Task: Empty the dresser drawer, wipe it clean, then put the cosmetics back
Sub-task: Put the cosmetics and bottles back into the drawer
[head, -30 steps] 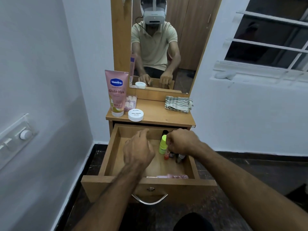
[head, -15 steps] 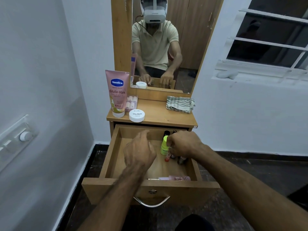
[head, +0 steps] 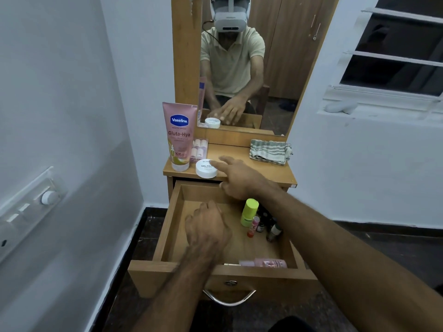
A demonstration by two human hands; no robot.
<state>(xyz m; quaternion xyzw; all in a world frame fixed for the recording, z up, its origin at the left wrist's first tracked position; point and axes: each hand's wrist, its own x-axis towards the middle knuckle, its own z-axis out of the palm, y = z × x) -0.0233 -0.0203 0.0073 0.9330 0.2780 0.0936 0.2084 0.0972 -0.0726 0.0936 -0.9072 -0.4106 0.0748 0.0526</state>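
The wooden drawer stands pulled out. Inside it at the right are a lime-green capped bottle, a small red-pink tube and several small dark bottles; a pink bottle lies along the front wall. My right hand reaches over the dresser top with fingers spread, its fingertips at the white nail polish jar. My left hand hovers over the drawer's bare middle, fingers loosely curled, holding nothing. A pink Vaseline tube and a pack of false nails stand behind the jar.
A folded striped cloth lies on the dresser's right rear. The mirror rises behind. White walls close in on both sides, with a switch panel at left and a window at right. The drawer handle faces me.
My right hand has left the bottles in the drawer and moved up and left to the white jar on the dresser top. My left hand stayed over the drawer.
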